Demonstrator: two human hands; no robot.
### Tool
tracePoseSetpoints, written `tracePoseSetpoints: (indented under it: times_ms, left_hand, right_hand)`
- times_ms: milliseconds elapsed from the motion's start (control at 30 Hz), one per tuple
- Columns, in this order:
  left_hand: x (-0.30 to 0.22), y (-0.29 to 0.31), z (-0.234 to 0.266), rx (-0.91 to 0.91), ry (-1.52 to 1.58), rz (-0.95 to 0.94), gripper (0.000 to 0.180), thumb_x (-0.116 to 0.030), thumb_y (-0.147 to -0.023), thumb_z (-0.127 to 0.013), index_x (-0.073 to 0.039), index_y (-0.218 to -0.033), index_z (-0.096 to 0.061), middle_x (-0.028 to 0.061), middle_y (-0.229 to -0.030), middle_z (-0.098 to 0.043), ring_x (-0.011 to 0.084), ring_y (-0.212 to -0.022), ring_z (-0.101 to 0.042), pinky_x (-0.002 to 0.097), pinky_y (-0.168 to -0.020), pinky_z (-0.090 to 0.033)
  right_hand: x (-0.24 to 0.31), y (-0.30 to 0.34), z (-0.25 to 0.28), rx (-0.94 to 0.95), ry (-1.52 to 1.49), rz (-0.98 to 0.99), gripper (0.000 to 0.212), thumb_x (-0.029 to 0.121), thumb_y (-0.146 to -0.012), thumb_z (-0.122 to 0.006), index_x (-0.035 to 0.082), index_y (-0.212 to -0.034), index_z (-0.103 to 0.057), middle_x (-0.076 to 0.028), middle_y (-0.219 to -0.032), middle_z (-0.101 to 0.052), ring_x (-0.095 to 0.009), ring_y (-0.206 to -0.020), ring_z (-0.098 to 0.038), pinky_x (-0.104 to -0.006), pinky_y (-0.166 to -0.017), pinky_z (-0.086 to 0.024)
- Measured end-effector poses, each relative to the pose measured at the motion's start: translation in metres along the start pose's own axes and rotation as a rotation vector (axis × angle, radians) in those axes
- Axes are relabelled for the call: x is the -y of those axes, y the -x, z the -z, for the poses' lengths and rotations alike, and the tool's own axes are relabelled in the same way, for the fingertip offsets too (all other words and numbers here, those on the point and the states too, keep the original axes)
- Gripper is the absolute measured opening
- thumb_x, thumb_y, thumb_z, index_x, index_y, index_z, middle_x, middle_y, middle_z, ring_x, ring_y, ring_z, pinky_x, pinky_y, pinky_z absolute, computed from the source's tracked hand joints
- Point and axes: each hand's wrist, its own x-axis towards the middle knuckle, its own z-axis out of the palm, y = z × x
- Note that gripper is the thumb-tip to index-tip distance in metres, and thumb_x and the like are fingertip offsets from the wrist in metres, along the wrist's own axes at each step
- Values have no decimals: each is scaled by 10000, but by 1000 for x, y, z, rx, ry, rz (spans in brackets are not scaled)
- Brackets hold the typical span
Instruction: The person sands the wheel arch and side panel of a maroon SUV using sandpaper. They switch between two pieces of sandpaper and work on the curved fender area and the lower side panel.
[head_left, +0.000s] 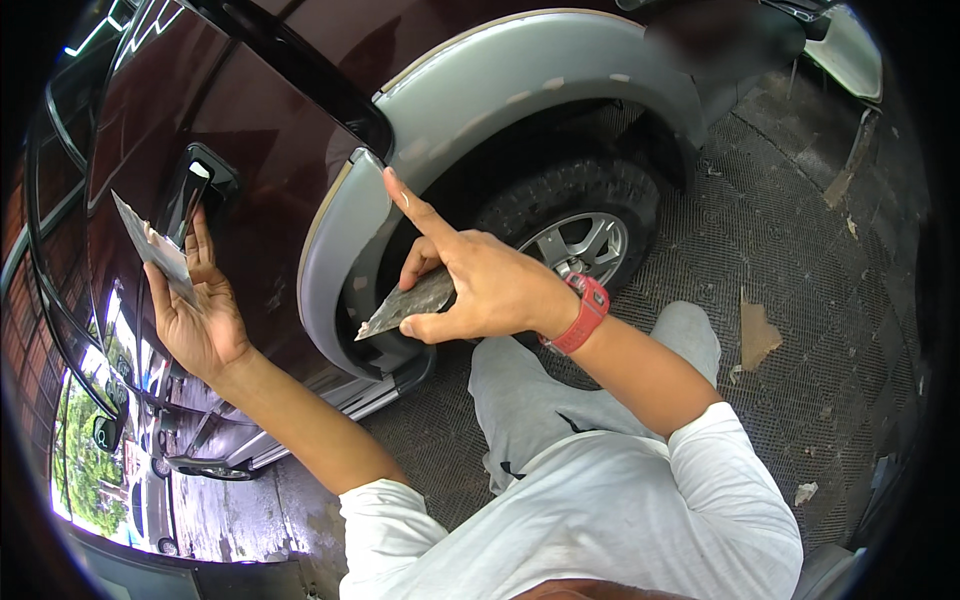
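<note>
My left hand (208,318) holds up a thin, flat grey spreader plate (155,240) with a small dab of pale paste at its edge, in front of the dark red car door. My right hand (495,285) grips a second triangular scraper (415,303), grey and smeared, with a bit of pale paste at its tip. Its index finger stretches out toward the grey wheel-arch trim (325,245), and a whitish smear shows on that finger. Whether the fingertip touches the trim I cannot tell. Several pale patches dot the trim along the arch.
A black door handle (195,190) sits beside my left hand. Beyond my right hand is the car's wheel (580,245). Torn cardboard (758,332) lies on the ridged dark floor (690,260). A pale chair-like object (848,55) stands at the far right.
</note>
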Motion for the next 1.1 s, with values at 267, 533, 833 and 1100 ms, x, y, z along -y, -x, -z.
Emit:
tracePoseSetpoints:
  times_ms: [267,533,833,1100]
  left_hand:
    - [3,0,-2,-4,-25,-10,571,-120,-1115,-546,-92,-1653,-355,331,-1729,-98,482,-1581,-289,329,-825,-623]
    - [1,-5,4,-5,-9,-6,605,-104,-1111,-541,-98,-1671,-311,302,-1731,-91,511,-1574,-280,343,-830,-629]
    - [3,-5,6,37,40,0,574,-139,-1120,-532,-20,-1646,-335,312,-1698,-220,512,-1580,-264,381,-870,-653]
    - [3,-7,9,33,25,-10,577,-152,-1128,-512,-26,-1654,-311,300,-1700,-221,516,-1581,-254,399,-847,-674]
  right_hand:
    - [-4,2,-26,25,-30,-51,1415,230,-779,-841,164,-1680,249,-237,-1113,-751,-411,-1025,-754,-441,-1028,-572]
    - [-16,22,-26,20,363,8,1238,341,-763,-832,108,-1729,-95,-156,-1051,-773,-295,-981,-766,-433,-968,-480]
    - [24,-5,33,-268,1001,214,961,266,-807,-769,211,-1676,-361,-46,-774,-679,-274,-697,-682,-476,-824,-416]
    - [20,-8,29,-147,1140,127,1047,262,-807,-803,225,-1716,-286,-35,-795,-681,-255,-768,-683,-468,-879,-424]
